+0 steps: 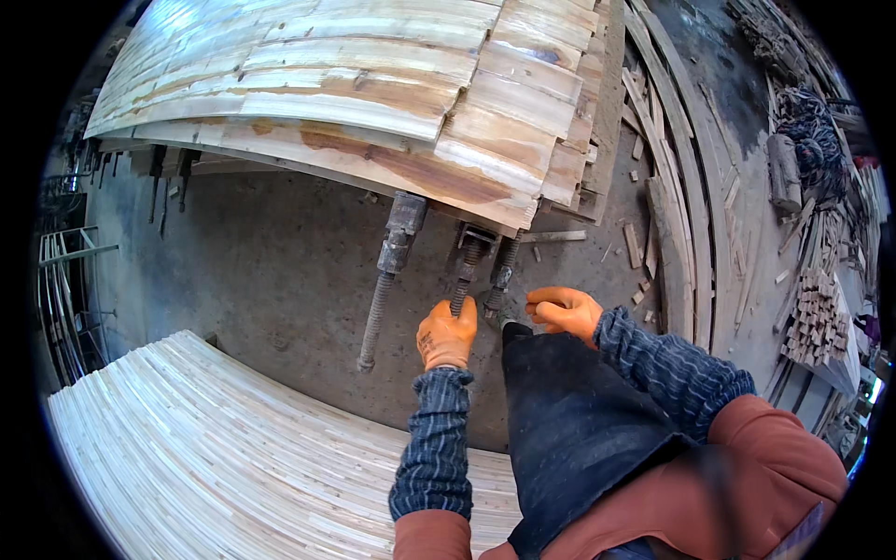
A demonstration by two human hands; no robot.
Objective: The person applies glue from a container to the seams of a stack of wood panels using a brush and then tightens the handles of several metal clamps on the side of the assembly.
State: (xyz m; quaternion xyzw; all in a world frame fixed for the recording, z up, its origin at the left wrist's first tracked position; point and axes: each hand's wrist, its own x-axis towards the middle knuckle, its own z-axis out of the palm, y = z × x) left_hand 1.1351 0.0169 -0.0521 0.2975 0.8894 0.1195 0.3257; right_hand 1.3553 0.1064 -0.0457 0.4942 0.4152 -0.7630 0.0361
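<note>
- In the head view, the left hand, gloved in orange, is wrapping its fingers closely round the end of the middle clamp screw.
- That screw is sticking out from the near edge of the wooden panels, between a longer clamp screw on its left and another clamp screw on its right.
- The right hand is hovering near the right-side screw, apart from it; its fingers are bending loosely, half open, and it is showing nothing in its hold.
- The step in hand is seemingly the handling of the middle screw, with the left hand doing the work; whether the screw is turning, one cannot tell.
- The next move is probably calling for a firm left grip along the thread's axis, with the right hand staying free of the neighbouring screw.
</note>
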